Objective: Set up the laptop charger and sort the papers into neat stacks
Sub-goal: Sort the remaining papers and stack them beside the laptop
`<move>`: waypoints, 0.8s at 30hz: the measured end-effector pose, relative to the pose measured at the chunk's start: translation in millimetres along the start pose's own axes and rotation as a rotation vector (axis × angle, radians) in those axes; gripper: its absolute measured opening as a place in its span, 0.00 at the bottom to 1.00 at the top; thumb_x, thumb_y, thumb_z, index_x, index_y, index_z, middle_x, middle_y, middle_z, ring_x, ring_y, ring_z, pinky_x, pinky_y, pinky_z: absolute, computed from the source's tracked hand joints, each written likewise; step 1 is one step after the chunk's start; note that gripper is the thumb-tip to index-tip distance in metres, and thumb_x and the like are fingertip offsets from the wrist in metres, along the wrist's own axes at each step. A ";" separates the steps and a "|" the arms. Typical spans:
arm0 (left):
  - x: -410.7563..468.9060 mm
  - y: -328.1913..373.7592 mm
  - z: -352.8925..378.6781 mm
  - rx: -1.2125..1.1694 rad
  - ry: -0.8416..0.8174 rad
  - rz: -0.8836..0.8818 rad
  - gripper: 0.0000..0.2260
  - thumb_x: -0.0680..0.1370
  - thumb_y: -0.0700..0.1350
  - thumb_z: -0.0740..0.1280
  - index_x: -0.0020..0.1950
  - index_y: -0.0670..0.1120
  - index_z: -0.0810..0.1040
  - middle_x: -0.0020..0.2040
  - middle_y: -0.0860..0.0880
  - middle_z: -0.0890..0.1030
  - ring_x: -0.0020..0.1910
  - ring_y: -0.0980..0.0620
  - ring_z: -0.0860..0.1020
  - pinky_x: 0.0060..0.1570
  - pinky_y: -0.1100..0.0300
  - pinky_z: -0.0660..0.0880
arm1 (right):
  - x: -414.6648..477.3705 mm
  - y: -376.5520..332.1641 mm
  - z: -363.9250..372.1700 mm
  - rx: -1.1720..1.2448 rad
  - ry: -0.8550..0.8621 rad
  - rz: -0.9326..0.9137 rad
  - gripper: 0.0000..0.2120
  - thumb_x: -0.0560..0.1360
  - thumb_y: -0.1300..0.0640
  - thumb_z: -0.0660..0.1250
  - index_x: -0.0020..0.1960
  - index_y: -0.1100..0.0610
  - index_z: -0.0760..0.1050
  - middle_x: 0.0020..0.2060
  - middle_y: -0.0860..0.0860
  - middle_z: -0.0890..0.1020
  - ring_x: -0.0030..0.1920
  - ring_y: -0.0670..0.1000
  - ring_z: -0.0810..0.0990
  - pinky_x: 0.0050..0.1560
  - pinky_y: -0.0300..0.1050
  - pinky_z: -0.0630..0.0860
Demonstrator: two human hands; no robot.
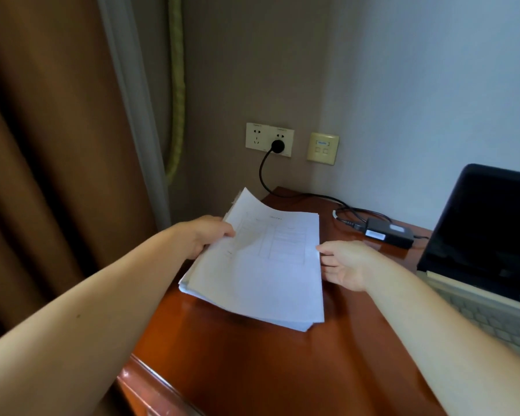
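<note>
A stack of white printed papers lies at the left part of the wooden desk, its far corner curling up. My left hand grips the stack's left edge, thumb on top of the sheets. My right hand touches the stack's right edge with relaxed fingers, palm turned toward the paper. The black charger brick rests on the desk behind the papers. Its black plug sits in the wall socket, and the cable runs down to the brick. The open laptop stands at the right.
A brown curtain hangs at the left beside the desk's edge. A beige switch plate is on the wall right of the socket. The desk's front left corner is rounded and close to my left arm.
</note>
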State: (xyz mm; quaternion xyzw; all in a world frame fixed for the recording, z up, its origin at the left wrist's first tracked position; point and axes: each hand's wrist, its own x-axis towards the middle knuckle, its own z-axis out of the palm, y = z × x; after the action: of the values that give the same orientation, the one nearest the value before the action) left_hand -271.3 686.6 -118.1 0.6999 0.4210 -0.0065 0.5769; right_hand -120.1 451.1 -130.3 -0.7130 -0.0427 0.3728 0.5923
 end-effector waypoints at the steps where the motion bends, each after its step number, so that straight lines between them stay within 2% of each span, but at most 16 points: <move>1: -2.1 -2.4 2.9 -0.026 0.003 0.052 0.17 0.81 0.44 0.68 0.69 0.51 0.74 0.57 0.44 0.83 0.52 0.44 0.84 0.47 0.49 0.82 | 0.4 0.5 -1.9 -0.011 0.013 -0.005 0.15 0.77 0.66 0.68 0.63 0.62 0.75 0.60 0.62 0.80 0.56 0.60 0.82 0.42 0.50 0.81; 4: -7.8 -11.0 9.1 -0.161 -0.044 0.200 0.21 0.81 0.45 0.69 0.73 0.55 0.70 0.60 0.47 0.82 0.54 0.44 0.85 0.51 0.47 0.83 | -4.4 -2.1 -6.1 -0.042 0.015 -0.023 0.10 0.77 0.63 0.69 0.59 0.61 0.76 0.55 0.60 0.82 0.52 0.58 0.83 0.42 0.49 0.80; 5: -11.0 -13.7 11.2 -0.205 -0.065 0.241 0.22 0.80 0.46 0.70 0.73 0.56 0.70 0.61 0.47 0.82 0.55 0.43 0.85 0.53 0.45 0.83 | -7.3 -4.3 -6.3 -0.048 0.010 -0.034 0.10 0.76 0.61 0.70 0.57 0.60 0.78 0.53 0.58 0.84 0.52 0.57 0.83 0.45 0.50 0.81; 6: -14.3 -15.7 13.9 -0.252 -0.088 0.274 0.24 0.80 0.47 0.70 0.74 0.58 0.69 0.62 0.48 0.82 0.55 0.43 0.85 0.54 0.43 0.83 | -8.2 -7.0 -7.0 -0.056 0.002 -0.053 0.11 0.74 0.59 0.73 0.56 0.58 0.80 0.53 0.56 0.84 0.53 0.57 0.83 0.52 0.52 0.81; 8: -22.5 -15.6 21.6 -0.368 -0.149 0.345 0.24 0.81 0.46 0.70 0.75 0.60 0.67 0.63 0.49 0.82 0.56 0.43 0.85 0.54 0.43 0.83 | -9.5 -14.1 -12.1 -0.073 0.002 -0.100 0.21 0.63 0.54 0.80 0.55 0.56 0.83 0.57 0.54 0.83 0.60 0.56 0.81 0.65 0.56 0.75; 9: -28.1 -13.2 26.7 -0.424 -0.173 0.388 0.24 0.81 0.45 0.69 0.74 0.59 0.67 0.63 0.49 0.82 0.56 0.43 0.85 0.53 0.44 0.83 | -4.7 -18.3 -18.1 -0.072 -0.010 -0.127 0.25 0.57 0.53 0.81 0.54 0.56 0.84 0.59 0.55 0.82 0.62 0.56 0.80 0.67 0.57 0.74; 10: -35.4 -9.1 32.2 -0.455 -0.179 0.436 0.23 0.82 0.43 0.68 0.74 0.58 0.67 0.63 0.48 0.83 0.55 0.44 0.85 0.51 0.46 0.83 | -3.0 -24.0 -22.6 -0.064 -0.028 -0.151 0.25 0.56 0.54 0.81 0.53 0.57 0.85 0.59 0.56 0.82 0.62 0.57 0.80 0.67 0.58 0.74; 12: -46.4 1.5 40.8 -0.429 -0.159 0.541 0.22 0.82 0.43 0.67 0.74 0.57 0.67 0.62 0.49 0.83 0.55 0.46 0.85 0.50 0.49 0.83 | -14.3 -39.3 -26.9 -0.056 0.011 -0.267 0.15 0.65 0.60 0.75 0.51 0.60 0.84 0.55 0.57 0.84 0.58 0.59 0.82 0.63 0.59 0.76; 13: -50.8 7.8 44.3 -0.391 -0.147 0.593 0.22 0.82 0.45 0.67 0.74 0.57 0.66 0.63 0.50 0.82 0.56 0.47 0.85 0.51 0.50 0.83 | -20.5 -47.1 -27.5 -0.071 0.060 -0.354 0.13 0.68 0.64 0.70 0.52 0.60 0.82 0.53 0.57 0.85 0.56 0.59 0.83 0.60 0.59 0.78; 17: -64.1 31.6 58.0 -0.320 -0.009 0.767 0.21 0.83 0.48 0.66 0.74 0.56 0.65 0.64 0.55 0.79 0.59 0.55 0.82 0.59 0.49 0.81 | -41.3 -60.6 -22.2 -0.126 0.245 -0.653 0.17 0.71 0.63 0.65 0.59 0.53 0.75 0.52 0.48 0.84 0.51 0.50 0.82 0.54 0.50 0.80; 19: -64.5 33.8 65.4 -0.352 0.087 0.793 0.15 0.85 0.49 0.63 0.71 0.57 0.68 0.61 0.58 0.80 0.58 0.58 0.82 0.62 0.50 0.79 | -44.8 -56.0 -21.1 -0.129 0.274 -0.719 0.18 0.73 0.64 0.64 0.61 0.52 0.74 0.52 0.46 0.83 0.52 0.49 0.82 0.53 0.48 0.79; 21: -63.1 26.8 73.6 -0.354 0.141 0.766 0.12 0.85 0.55 0.62 0.68 0.59 0.71 0.60 0.59 0.81 0.59 0.58 0.81 0.65 0.48 0.77 | -47.1 -49.4 -22.8 -0.123 0.281 -0.747 0.17 0.73 0.64 0.64 0.61 0.53 0.74 0.52 0.46 0.84 0.52 0.49 0.82 0.53 0.48 0.79; 24: -60.9 19.0 77.4 -0.304 0.207 0.745 0.16 0.83 0.62 0.60 0.68 0.58 0.72 0.60 0.60 0.80 0.59 0.57 0.80 0.66 0.46 0.76 | -56.7 -46.2 -27.1 -0.036 0.269 -0.761 0.15 0.74 0.64 0.67 0.59 0.53 0.73 0.51 0.46 0.83 0.52 0.49 0.82 0.51 0.48 0.78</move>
State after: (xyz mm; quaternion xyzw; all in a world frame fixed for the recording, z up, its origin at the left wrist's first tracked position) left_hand -262.4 588.6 -98.6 0.7082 0.1906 0.3354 0.5913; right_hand -127.4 414.2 -61.9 -0.6990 -0.2324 0.0295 0.6757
